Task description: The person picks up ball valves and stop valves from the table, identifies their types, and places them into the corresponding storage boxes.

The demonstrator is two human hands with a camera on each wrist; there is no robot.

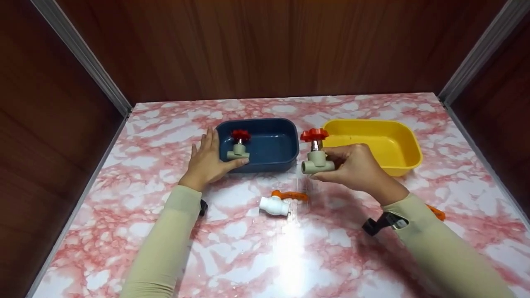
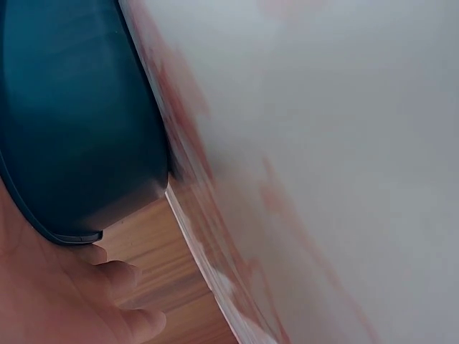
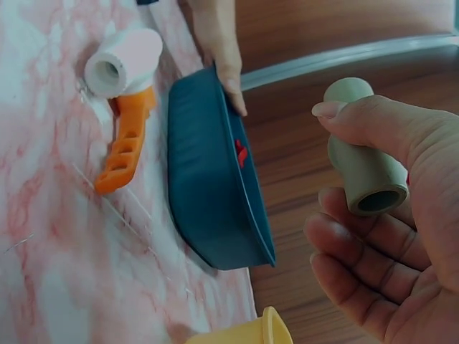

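My right hand [image 1: 360,171] holds a grey-green plastic stop valve [image 1: 317,159] with a red handwheel, thumb and fingers on its tube body. The valve is upright in the air, between a blue basin [image 1: 269,166] and a yellow basin [image 1: 408,161]. In the right wrist view its open tube end [image 3: 376,199] shows below my thumb. My left hand [image 1: 205,161] rests against the left end of the blue basin, fingers straight along the outside and thumb over the front rim. A second red-wheeled stop valve [image 1: 239,150] stands inside that basin, near my thumb.
A white ball valve [image 1: 274,205] with an orange lever [image 1: 293,195] lies on the marbled table in front of the blue basin. Another orange piece [image 1: 437,212] is partly hidden behind my right sleeve. Wooden panels enclose the table at the back and sides.
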